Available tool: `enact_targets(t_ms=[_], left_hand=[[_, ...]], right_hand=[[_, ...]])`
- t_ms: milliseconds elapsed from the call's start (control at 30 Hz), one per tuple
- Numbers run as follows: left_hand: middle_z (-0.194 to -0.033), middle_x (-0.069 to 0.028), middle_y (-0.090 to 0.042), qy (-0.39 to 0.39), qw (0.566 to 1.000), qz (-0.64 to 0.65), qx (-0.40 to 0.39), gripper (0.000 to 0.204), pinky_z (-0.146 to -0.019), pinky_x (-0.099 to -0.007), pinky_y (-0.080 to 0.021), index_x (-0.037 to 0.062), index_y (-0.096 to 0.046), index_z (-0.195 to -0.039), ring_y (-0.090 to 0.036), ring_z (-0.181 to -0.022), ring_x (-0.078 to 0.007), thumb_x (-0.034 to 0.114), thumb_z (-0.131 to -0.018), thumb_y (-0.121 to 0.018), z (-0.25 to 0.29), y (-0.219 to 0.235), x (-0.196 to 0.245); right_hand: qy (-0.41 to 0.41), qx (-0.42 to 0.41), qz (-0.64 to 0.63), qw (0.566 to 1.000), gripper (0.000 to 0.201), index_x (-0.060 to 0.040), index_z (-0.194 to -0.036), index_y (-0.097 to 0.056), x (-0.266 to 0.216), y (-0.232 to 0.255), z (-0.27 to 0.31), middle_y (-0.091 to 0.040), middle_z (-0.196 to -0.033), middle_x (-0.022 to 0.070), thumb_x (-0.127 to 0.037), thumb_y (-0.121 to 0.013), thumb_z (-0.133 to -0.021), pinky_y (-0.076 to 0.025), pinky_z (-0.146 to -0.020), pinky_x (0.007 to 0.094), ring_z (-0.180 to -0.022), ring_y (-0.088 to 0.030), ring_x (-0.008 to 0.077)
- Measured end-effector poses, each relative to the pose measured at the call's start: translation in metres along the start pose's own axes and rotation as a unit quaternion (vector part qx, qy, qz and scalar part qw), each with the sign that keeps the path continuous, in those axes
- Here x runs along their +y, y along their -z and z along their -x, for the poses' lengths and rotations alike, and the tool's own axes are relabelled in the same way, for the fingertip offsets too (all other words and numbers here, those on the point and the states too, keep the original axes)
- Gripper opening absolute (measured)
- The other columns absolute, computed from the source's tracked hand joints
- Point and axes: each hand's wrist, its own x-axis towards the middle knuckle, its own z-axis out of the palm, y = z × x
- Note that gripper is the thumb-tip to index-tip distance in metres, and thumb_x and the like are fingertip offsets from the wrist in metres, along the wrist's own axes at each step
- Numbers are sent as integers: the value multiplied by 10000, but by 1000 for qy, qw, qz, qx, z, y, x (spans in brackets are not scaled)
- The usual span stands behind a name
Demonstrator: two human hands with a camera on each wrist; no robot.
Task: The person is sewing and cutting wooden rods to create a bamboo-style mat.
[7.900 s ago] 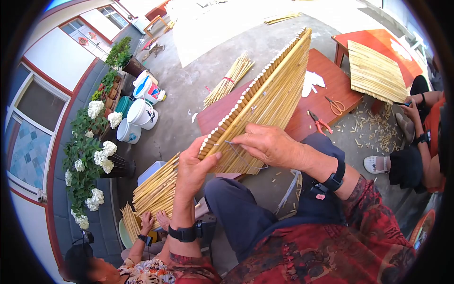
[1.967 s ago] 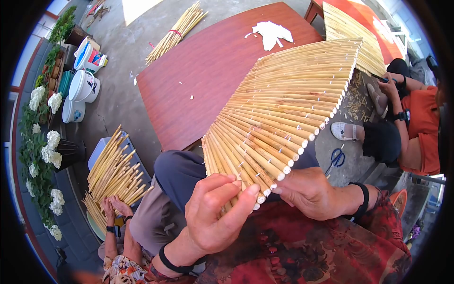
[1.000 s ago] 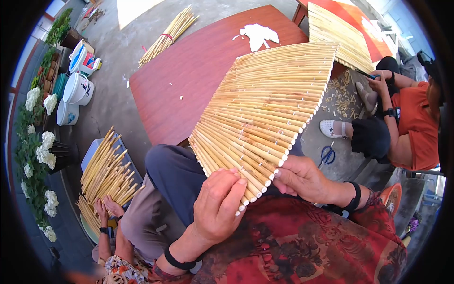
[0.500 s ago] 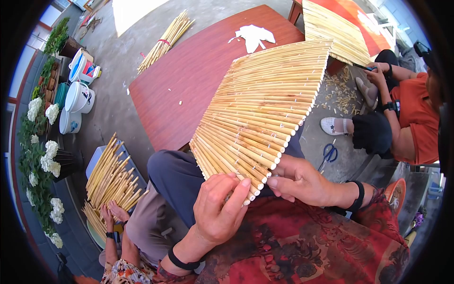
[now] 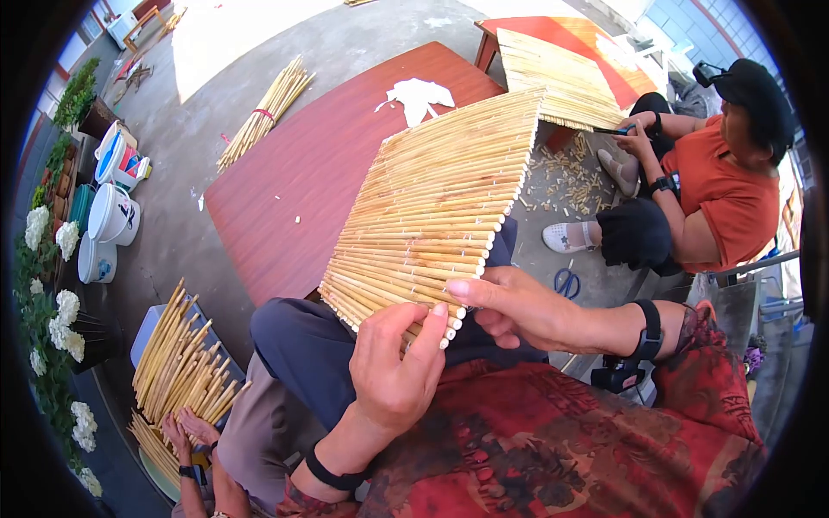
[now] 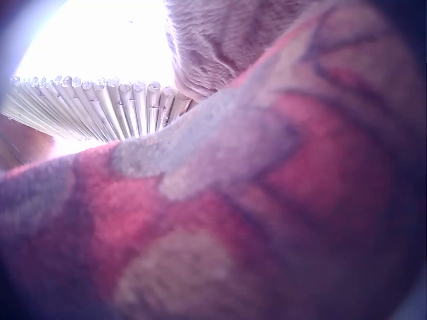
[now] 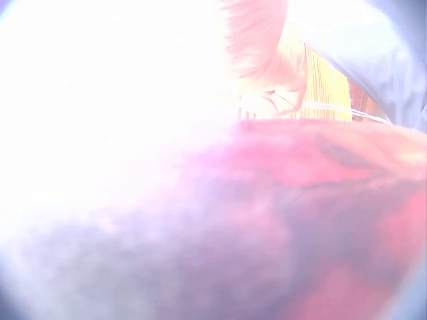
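Note:
A mat of thin tan stalks, tied side by side with thread, slopes from my lap up over the dark red table. My left hand pinches its near end between thumb and fingers. At the near right corner my right hand grips the edge, thumb on top and fingers curled beneath. In the left wrist view the stalk ends show beside part of the left hand, above a red patterned sleeve. Glare washes out much of the right wrist view, where the right hand is partly visible near the stalks.
The dark red table bears white scraps. Beyond it lies a tied stalk bundle. Loose stalks fill a tray at left, beside another person's hands. Blue-handled scissors lie on the floor near a seated person in orange.
The view has swung rightward, bringing more of the person in orange into sight. My right thumb has moved onto the mat's top at its near corner; my left hand keeps its pinch.

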Motion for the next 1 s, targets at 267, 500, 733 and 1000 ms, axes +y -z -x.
enact_targets(t_ms=[267,500,733,1000], left_hand=[[-970,-124,-529,12,1000,17,-8,515,-683,-337,-448,29,-534,-1098,-531,-827,-275,-46,-604,-662,6,-4,0],[-989,-142,-544,31,999,10,-3,495,-713,-351,-463,30,-537,-1087,-554,-858,-290,-42,-614,-663,4,0,0],[-974,-132,-557,31,999,12,-7,485,-717,-349,-468,29,-542,-1072,-563,-857,-286,-45,-609,-663,5,0,0],[-969,-135,-553,24,999,13,-18,487,-706,-347,-471,25,-540,-1071,-562,-849,-291,-43,-606,-665,6,-1,1]], right_hand=[[2,17,37,999,670,4,-1044,-515,3,3,0,-347,-623,-20,-614,-489,-787,-263,-376,197,-496,-324,54],[10,-4,38,999,645,-14,-1014,-503,3,0,-1,-354,-641,-10,-622,-443,-807,-264,-397,200,-503,-316,54],[-1,-34,32,999,621,-28,-938,-525,-2,-2,-7,-356,-635,-19,-628,-424,-812,-262,-402,194,-505,-319,55],[-5,-15,162,987,626,-48,-957,-539,-12,10,4,-371,-642,-26,-643,-414,-808,-290,-406,183,-517,-343,51]])
